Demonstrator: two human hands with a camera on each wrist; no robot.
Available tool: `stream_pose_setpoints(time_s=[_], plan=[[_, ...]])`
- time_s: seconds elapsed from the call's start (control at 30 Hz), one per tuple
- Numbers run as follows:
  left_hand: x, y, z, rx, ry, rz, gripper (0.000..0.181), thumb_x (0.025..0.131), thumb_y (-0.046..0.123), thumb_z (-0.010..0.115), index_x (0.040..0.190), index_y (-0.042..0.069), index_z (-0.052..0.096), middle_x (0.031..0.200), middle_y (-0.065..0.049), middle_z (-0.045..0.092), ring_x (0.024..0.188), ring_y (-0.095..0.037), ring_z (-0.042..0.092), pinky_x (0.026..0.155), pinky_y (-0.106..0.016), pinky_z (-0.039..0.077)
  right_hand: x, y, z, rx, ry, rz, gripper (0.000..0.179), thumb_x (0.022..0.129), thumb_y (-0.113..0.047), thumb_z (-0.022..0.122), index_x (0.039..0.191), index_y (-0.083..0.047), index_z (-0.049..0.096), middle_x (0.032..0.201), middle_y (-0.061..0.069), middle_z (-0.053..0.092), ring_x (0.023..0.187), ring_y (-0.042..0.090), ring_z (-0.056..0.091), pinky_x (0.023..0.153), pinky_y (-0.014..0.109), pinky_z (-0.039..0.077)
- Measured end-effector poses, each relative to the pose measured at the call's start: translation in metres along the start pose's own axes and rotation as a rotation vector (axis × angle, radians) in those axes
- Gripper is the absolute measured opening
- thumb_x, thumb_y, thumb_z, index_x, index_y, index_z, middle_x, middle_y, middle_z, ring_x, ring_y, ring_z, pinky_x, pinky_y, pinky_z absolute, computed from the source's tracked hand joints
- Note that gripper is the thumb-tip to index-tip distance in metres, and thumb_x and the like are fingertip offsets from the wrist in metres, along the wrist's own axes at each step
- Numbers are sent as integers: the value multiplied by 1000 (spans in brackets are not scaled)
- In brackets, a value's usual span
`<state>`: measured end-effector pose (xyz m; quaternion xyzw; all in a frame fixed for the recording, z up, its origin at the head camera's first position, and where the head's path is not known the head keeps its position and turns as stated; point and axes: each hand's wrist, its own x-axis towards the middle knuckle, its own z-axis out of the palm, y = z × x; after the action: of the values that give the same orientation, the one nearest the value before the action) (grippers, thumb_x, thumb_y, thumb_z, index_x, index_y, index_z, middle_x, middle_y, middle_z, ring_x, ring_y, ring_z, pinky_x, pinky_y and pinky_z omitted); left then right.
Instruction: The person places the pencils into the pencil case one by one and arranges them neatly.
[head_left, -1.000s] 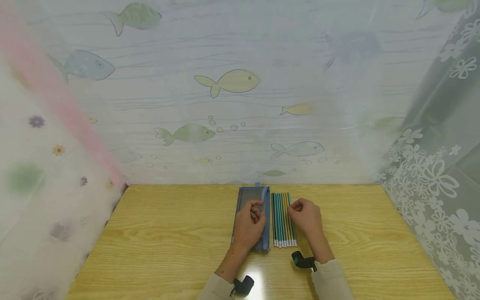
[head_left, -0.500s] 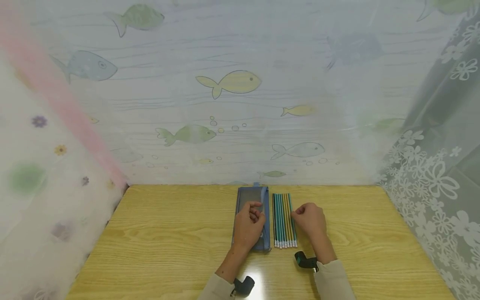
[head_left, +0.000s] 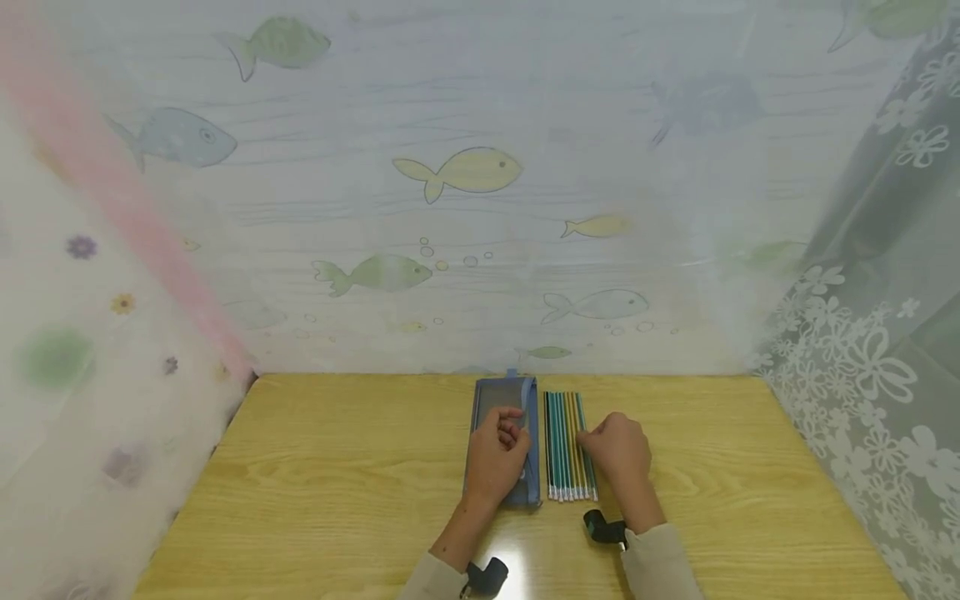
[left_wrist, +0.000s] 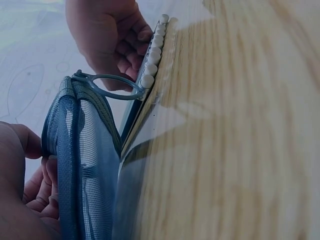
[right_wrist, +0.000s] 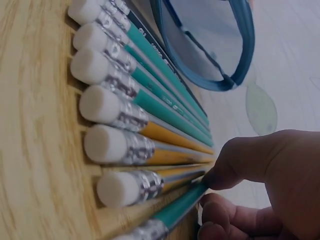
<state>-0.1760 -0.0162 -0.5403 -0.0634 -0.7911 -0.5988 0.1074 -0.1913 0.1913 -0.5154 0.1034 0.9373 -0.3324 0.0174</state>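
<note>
A blue mesh pencil case [head_left: 498, 395] lies on the table, its side edge standing up in the left wrist view. My left hand [head_left: 497, 458] rests over it, and its thumb and fingers pinch that raised edge. Just right of the case, several pencils [head_left: 562, 442] lie in a row, black, green and yellow, with white erasers towards me. At the row's right end my right hand [head_left: 617, 450] pinches a green pencil [right_wrist: 182, 205] between thumb and fingers. That pencil is slightly angled away from its yellow neighbour in the right wrist view.
The wooden table [head_left: 337, 467] extends to both sides of the hands. A fish-print curtain [head_left: 480, 250] hangs along its back edge. Sheer flowered fabric [head_left: 862, 375] hangs at the right. A black wrist camera [head_left: 603, 527] sits near the pencils' eraser ends.
My right hand moved a little away to the right, then back to the row's right-hand pencil. That pencil's eraser end has shifted slightly right. My left hand has stayed on the case.
</note>
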Motion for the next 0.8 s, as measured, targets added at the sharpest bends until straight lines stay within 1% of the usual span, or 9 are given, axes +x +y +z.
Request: stream_pose_setpoints(time_s=[0.1, 0.23, 0.4, 0.6, 0.8], plan=[[-1, 0, -1, 0, -2, -16, 26, 97, 10, 72, 122, 9, 69, 87, 3, 66, 71, -9, 62, 67, -25, 54, -1, -2, 2, -21, 3, 6, 51, 90, -28, 75, 48, -18, 48, 44, -7, 40, 41, 11, 35, 38, 26, 27], [-1, 0, -1, 4, -6, -29, 25, 97, 11, 72, 122, 11, 69, 87, 3, 67, 72, -9, 63, 67, -25, 55, 0, -3, 3, -45, 9, 19, 49, 89, -28, 74, 49, -17, 49, 45, -5, 43, 42, 12, 37, 39, 27, 27], [-1, 0, 0, 2, -2, -24, 24, 97, 11, 72, 121, 12, 69, 87, 3, 67, 71, -9, 63, 66, -25, 54, 0, -5, 3, -67, 13, 34, 45, 88, -27, 72, 51, -17, 49, 47, -5, 43, 43, 13, 38, 39, 27, 27], [-1, 1, -1, -1, -1, -25, 24, 98, 12, 72, 121, 10, 70, 87, 4, 67, 71, -9, 63, 65, -25, 54, 1, -3, 7, -78, 28, 41, 41, 87, -28, 72, 54, -14, 52, 49, -2, 47, 43, 14, 41, 38, 27, 29], [0, 1, -1, -20, -5, -24, 23, 97, 10, 74, 120, 10, 69, 86, 2, 68, 70, -9, 63, 65, -24, 54, 0, -5, 6, -95, 22, 58, 41, 89, -31, 75, 58, -12, 56, 53, 1, 54, 45, 16, 46, 39, 29, 33]])
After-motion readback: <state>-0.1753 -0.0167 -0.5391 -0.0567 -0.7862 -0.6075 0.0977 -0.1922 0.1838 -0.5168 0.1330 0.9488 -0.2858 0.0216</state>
